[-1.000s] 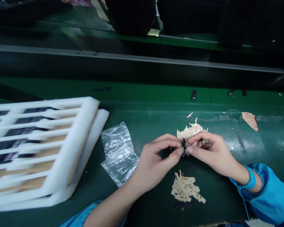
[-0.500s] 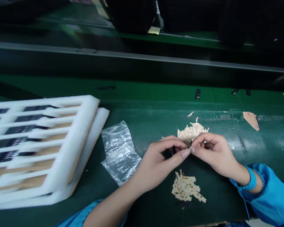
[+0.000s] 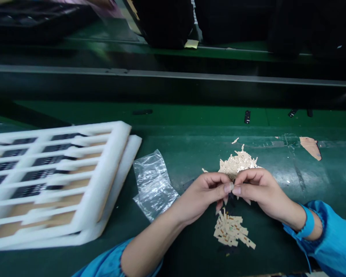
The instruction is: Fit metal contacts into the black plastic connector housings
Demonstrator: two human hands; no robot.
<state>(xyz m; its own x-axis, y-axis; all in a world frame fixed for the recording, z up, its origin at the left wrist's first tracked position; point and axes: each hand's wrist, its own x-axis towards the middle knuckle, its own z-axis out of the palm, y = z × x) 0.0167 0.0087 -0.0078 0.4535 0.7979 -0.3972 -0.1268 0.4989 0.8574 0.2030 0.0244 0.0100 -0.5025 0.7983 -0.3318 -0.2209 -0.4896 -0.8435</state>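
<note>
My left hand (image 3: 206,194) and my right hand (image 3: 261,192) meet at the fingertips over the green table (image 3: 196,154). Each one is pinched closed, thumb against forefinger. Whatever sits between the fingertips is hidden or too small to name. Just behind the fingers lies a heap of small pale cream pieces (image 3: 238,161), partly covered by my hands. Nearer to me is a second, smaller pile of flat cream strips (image 3: 232,231) with brownish marks.
Two stacked white foam trays (image 3: 119,154) with black parts in their slots stand at the left. Beside them lies a clear plastic bag (image 3: 154,184). Several small black pieces, one a black part (image 3: 247,116), lie along the back near a brown scrap (image 3: 310,147).
The view has shifted, so the trays, bag and piles appear slightly further right. My fingertips have drawn closer together, and the dark sliver seen between them earlier is now hidden.
</note>
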